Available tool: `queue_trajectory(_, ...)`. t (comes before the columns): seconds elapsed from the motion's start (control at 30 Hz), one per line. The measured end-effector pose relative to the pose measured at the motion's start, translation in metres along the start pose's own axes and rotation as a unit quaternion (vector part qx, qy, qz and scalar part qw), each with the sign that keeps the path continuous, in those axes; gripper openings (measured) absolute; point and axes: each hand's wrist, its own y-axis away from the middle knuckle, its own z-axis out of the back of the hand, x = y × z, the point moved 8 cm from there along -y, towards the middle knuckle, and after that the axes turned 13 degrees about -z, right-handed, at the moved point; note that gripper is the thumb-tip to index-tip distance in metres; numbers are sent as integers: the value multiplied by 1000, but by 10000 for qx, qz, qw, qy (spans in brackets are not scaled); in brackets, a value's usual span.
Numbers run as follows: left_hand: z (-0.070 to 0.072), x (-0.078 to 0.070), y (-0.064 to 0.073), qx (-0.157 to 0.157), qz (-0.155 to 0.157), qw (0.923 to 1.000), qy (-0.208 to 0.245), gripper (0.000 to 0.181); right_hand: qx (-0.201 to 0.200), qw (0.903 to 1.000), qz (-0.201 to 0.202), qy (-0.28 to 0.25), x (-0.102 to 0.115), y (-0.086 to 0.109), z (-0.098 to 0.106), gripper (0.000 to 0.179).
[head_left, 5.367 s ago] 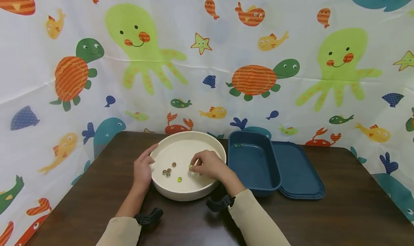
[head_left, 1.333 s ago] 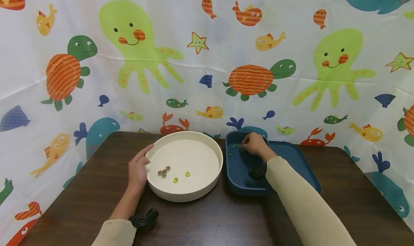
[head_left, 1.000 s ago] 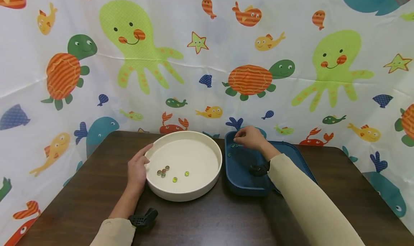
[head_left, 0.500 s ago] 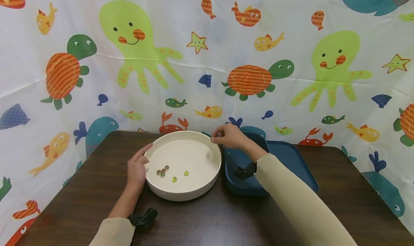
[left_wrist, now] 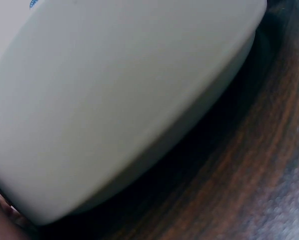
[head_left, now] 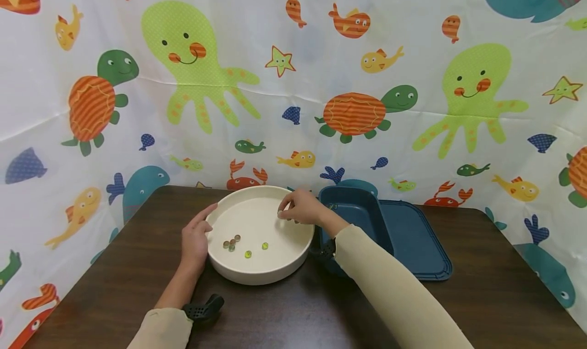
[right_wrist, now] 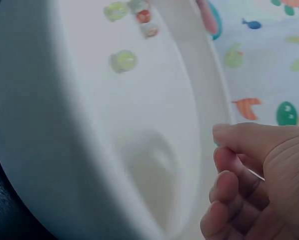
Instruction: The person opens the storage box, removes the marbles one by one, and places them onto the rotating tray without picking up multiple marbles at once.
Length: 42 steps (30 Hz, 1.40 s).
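Note:
My right hand [head_left: 302,206] pinches a small marble [head_left: 279,213] between thumb and forefinger over the back right part of a round cream tray [head_left: 261,216]. In the right wrist view only a sliver of greenish marble [right_wrist: 218,143] shows at the fingertips. My left hand [head_left: 194,242] holds the tray's left side, thumb at the rim and fingers along the outer wall. Two yellow-green marbles [head_left: 265,245] lie apart on the tray floor, with a cluster of brownish and clear marbles [head_left: 232,242] to their left. The left wrist view shows mostly the tray's outer wall [left_wrist: 114,100].
A deep blue box [head_left: 367,216] stands right of the tray, with green marbles [head_left: 332,206] at its back left; my right forearm covers part of it. Its flat blue lid [head_left: 412,237] lies on the dark wood table [head_left: 275,318]. A sea-animal cloth [head_left: 293,84] hangs behind.
My right hand picked up a marble in the blue box and carried it left over the tray. One more yellow-green marble lies in the tray than 5.4 s ago. My left hand stays put.

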Motion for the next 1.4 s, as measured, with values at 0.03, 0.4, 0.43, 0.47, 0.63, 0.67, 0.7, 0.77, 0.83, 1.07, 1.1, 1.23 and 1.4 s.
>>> queue_trajectory(0.03, 0, 0, 0, -8, -5, 10000, 10, 57, 1, 10000, 5, 51, 1, -1, -4, 15)
queue_trajectory(0.4, 0, 0, 2, -42, -20, 10000, 2, 57, -6, 9977, 19, 672, 6, -8, -31, 7)
queue_trajectory(0.43, 0, 0, 2, -49, -12, 10000, -5, 57, -23, 9970, 40, 772, 7, -7, -32, 7)
queue_trajectory(0.47, 0, 0, 2, -53, -12, 10000, -12, 57, -42, 9963, 56, 861, 7, -7, -33, 6)
queue_trajectory(0.63, -1, -1, 3, -20, -14, 10000, -16, 56, -38, 9949, 39, 1005, 5, -6, -36, 6)
queue_trajectory(0.67, -1, -1, 4, -26, -12, 10000, -6, 56, -36, 9953, 40, 971, 5, -6, -36, 8)
queue_trajectory(0.7, -1, -1, 4, -35, -6, 10000, -9, 56, -37, 9956, 38, 939, 5, -5, -35, 11)
queue_trajectory(0.77, -1, 1, 5, -54, 27, 10000, -4, 57, 11, 9969, 2, 783, 5, -4, -34, 17)
queue_trajectory(0.83, -1, 1, 6, -54, 47, 10000, -1, 56, 71, 9983, -31, 585, 6, -2, -29, 24)
queue_trajectory(1.07, 0, -3, 5, -90, -23, 10000, 29, 56, 74, 9998, 106, 126, 9, 8, 10, 23)
queue_trajectory(1.1, 0, -4, 5, -85, -28, 10000, 18, 56, 26, 9999, 111, 93, 7, 9, 17, 22)
queue_trajectory(1.23, 0, -5, 6, -74, 4, 10000, -16, 56, -244, 9996, 119, 72, -2, 16, 42, 21)
queue_trajectory(1.4, 1, -5, 8, -126, -23, 9999, -24, 56, -569, 9984, 2, -32, -25, 23, 63, 19)
